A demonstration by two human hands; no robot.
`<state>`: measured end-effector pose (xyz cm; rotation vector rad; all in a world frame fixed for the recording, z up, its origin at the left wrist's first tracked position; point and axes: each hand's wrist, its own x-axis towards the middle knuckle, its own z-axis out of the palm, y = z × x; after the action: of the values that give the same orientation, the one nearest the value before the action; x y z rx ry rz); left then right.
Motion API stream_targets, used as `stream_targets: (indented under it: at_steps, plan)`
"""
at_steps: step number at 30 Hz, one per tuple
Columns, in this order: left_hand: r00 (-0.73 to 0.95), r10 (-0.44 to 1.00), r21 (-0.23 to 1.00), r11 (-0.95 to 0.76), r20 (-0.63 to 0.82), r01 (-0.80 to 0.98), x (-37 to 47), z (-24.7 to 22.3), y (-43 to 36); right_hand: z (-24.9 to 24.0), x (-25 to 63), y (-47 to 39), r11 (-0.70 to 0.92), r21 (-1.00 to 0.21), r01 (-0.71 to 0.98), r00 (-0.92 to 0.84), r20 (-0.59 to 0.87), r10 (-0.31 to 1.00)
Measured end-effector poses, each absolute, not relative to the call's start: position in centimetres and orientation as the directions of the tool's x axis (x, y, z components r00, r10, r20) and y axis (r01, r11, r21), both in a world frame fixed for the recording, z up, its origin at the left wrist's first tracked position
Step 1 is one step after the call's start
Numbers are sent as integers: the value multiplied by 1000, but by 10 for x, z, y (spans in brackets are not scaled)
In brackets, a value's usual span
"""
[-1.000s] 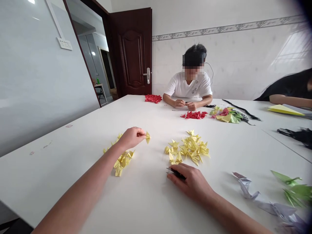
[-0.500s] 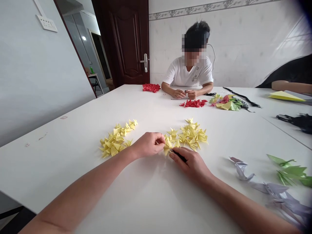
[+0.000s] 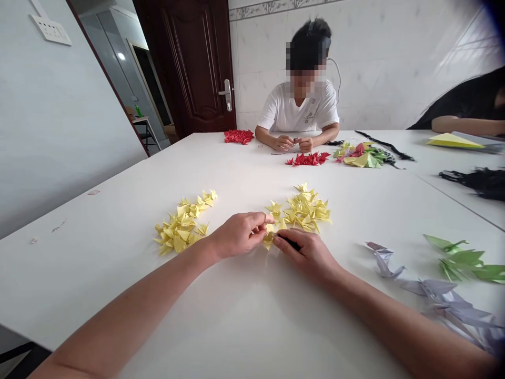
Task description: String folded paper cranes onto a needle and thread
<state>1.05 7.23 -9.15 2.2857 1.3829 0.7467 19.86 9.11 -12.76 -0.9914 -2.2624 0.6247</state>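
My left hand [image 3: 242,233] is at the middle of the white table [image 3: 221,326], its fingers bent and pinched at a yellow folded paper piece [image 3: 269,239]. From the right, my right hand [image 3: 302,247] grips a thin black tool [image 3: 289,241], whose tip points at that same piece. Just beyond my right hand lies a pile of yellow folded paper pieces [image 3: 307,210]. A second yellow pile [image 3: 179,229] spreads to the left of my left hand.
Grey-white paper cranes [image 3: 450,305] and green ones [image 3: 467,258] lie at the right. Across the table sits a person in a white shirt [image 3: 300,108], by red paper pieces [image 3: 307,159] and a mixed-colour pile [image 3: 363,155]. Black cords [image 3: 475,183] lie farther right.
The view has shifted slightly, so the surroundings appear a little higher and farther left. The fingers of my left hand have stretched a bit farther over the yellow piece. The tool remains in my right hand.
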Motion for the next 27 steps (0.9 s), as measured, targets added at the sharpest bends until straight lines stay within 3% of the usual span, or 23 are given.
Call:
stream_targets:
  at_steps: [8, 15, 27]
  plan:
    - [421, 864, 561, -501, 277, 659, 10, -94, 72, -130, 199, 88, 644, -512, 569, -571, 318, 757]
    - [465, 828, 533, -559, 314, 635, 10, -94, 73, -131, 199, 89, 627, -495, 602, -561, 297, 773]
    - [475, 848, 539, -520, 234, 663, 11, -87, 69, -132, 195, 88, 625, -494, 604, -559, 296, 774]
